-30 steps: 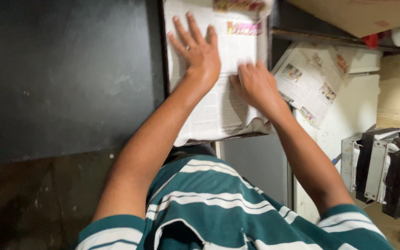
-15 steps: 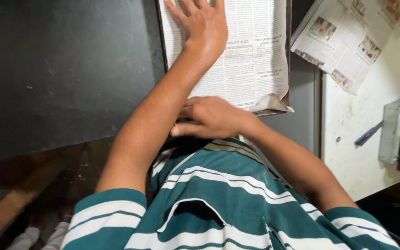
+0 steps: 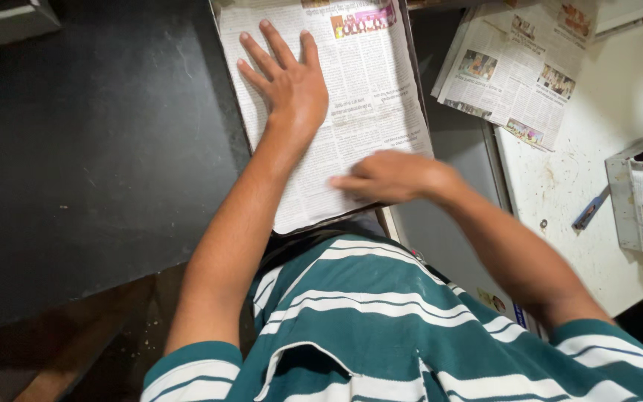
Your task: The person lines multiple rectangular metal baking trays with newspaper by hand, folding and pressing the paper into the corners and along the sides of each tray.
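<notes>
**Two hands flat on a newspaper sheet**

Pressing down on a spread newspaper sheet (image 3: pixel 351 112), the left hand (image 3: pixel 288 82) lies palm down with its fingers splayed and open, gripping nothing. The sheet is pale grey, packed with small print in columns, with a bright pink and yellow picture block near its top edge. It lies lengthwise away from the person on a dark tray (image 3: pixel 418 97), whose thin rim shows along the sheet's right side, just beside a black countertop (image 3: pixel 91 149). The right hand (image 3: pixel 392 177) is blurred; it rests on the lower right part of the sheet with its fingers pointing left, seemingly flat rather than clenched, holding nothing.

Half a second ago the right hand was drawn back close to the striped shirt (image 3: pixel 381 327), below the sheet's lower edge; now it is out over the paper. The left hand has kept its place near the upper left of the sheet.

A second folded newspaper (image 3: pixel 519 67) lies on the white table (image 3: pixel 604 171) to the right, well apart from both hands.
</notes>
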